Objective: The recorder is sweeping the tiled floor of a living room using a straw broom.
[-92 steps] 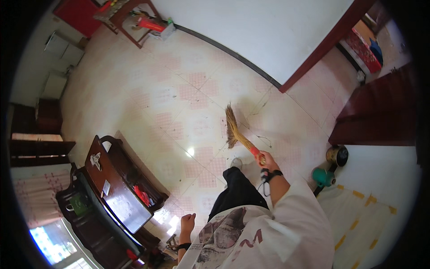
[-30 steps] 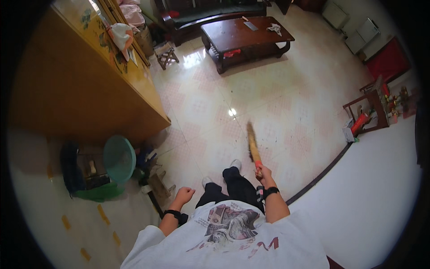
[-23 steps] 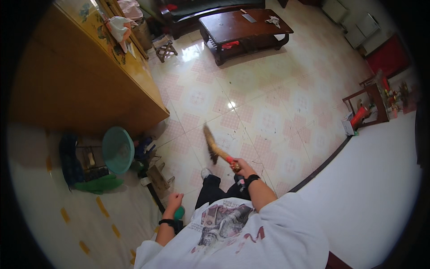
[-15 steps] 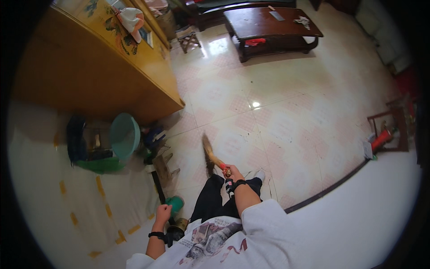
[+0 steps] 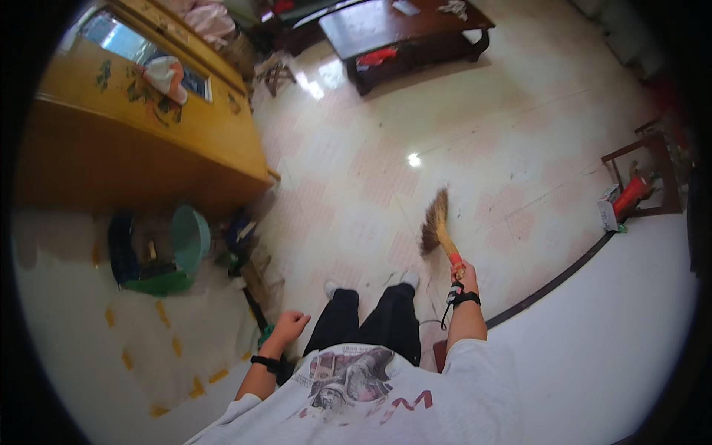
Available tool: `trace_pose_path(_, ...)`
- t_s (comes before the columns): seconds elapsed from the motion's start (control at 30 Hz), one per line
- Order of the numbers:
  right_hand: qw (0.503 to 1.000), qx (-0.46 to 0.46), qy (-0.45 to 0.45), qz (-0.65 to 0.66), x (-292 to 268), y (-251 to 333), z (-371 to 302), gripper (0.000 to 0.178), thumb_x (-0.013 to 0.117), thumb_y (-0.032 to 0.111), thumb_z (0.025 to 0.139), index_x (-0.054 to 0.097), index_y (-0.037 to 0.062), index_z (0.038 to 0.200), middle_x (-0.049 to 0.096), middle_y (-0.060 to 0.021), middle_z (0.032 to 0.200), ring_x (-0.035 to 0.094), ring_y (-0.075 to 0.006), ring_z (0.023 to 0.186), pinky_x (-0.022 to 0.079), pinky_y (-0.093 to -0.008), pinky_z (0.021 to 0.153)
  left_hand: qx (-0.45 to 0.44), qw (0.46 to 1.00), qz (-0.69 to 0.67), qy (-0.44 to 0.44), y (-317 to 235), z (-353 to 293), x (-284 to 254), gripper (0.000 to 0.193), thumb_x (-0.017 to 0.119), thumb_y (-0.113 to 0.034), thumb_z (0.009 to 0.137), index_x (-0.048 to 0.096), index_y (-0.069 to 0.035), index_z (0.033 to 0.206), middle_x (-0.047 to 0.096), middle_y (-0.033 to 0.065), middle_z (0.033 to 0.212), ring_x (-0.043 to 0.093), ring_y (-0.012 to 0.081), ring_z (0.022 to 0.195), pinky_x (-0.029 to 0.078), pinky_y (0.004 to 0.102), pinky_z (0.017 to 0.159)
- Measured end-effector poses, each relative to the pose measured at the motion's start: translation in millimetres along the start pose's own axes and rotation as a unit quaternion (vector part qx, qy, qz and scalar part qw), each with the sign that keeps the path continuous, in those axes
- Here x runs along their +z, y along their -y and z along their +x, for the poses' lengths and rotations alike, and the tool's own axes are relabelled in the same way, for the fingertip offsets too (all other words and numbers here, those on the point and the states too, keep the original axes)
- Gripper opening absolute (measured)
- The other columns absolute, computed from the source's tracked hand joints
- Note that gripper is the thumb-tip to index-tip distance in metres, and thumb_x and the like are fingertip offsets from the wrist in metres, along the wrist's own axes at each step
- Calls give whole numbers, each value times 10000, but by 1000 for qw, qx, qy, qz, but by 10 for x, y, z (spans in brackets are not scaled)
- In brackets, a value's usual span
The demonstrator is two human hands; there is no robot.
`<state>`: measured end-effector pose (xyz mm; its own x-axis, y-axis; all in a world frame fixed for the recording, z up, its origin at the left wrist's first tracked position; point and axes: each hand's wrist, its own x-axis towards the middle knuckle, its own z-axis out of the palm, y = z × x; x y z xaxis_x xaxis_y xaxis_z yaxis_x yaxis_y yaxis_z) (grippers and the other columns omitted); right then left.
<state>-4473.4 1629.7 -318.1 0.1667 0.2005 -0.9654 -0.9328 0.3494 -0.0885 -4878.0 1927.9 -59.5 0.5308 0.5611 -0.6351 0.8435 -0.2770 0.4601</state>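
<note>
Pale floor tiles with pinkish patches (a bright reflection glints midway) spread between a yellow cabinet at left and a white wall at right. The broom slants over them, ahead of the right shoe, its handle wrapped by the right hand; the left hand is loosely curled. A dark low table blocks the far floor; a blue-green basin sits near the cabinet.
</note>
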Motion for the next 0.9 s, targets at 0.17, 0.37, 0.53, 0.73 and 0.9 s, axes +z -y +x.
trace_pose_path(0.17, 970, -152, -172, -79, 472, 8, -302, 216, 558, 134, 732, 436, 68, 567, 459, -56, 486, 442, -157, 352, 370, -259, 319, 7, 999, 30, 16, 95, 54, -31, 360, 546, -296, 743, 521, 30, 593, 462, 206, 526, 436, 298, 460, 368, 391, 485)
trace_pose_path(0.37, 953, -266, -140, -50, 787, -600, -679, 196, 568, 120, 694, 445, 64, 552, 445, -46, 473, 453, -152, 364, 357, -270, 317, 30, 999, 7, 15, 510, 272, -210, 356, 538, -309, 736, 552, 27, 618, 490, 212, 555, 481, 314, 498, 390, 392, 510)
trace_pose_path(0.53, 982, -160, -83, -61, 1261, -1525, -834, 95, 535, 96, 691, 460, 56, 647, 466, -75, 506, 460, -187, 378, 394, -297, 325, 21, 996, -76, -40, 1021, 455, -263, 355, 546, -312, 731, 554, 23, 611, 504, 207, 563, 502, 308, 513, 399, 386, 520)
trace_pose_path(0.73, 969, 39, 61, -234, 2015, -2580, -391, 176, 489, 119, 769, 448, 64, 607, 434, -35, 464, 444, -155, 373, 407, -247, 347, -4, 980, -170, -105, 1529, 371, -407, 352, 559, -297, 725, 541, 29, 593, 490, 191, 528, 482, 265, 474, 397, 373, 506)
trace_pose_path(0.9, 912, 202, 99, -342, 2839, -3336, -419, 165, 509, 174, 781, 476, 29, 711, 497, -69, 534, 512, -146, 435, 459, -211, 375, -70, 971, -178, -147, 1999, 16, -448, 361, 567, -281, 727, 502, 33, 560, 451, 192, 504, 426, 244, 433, 359, 372, 468)
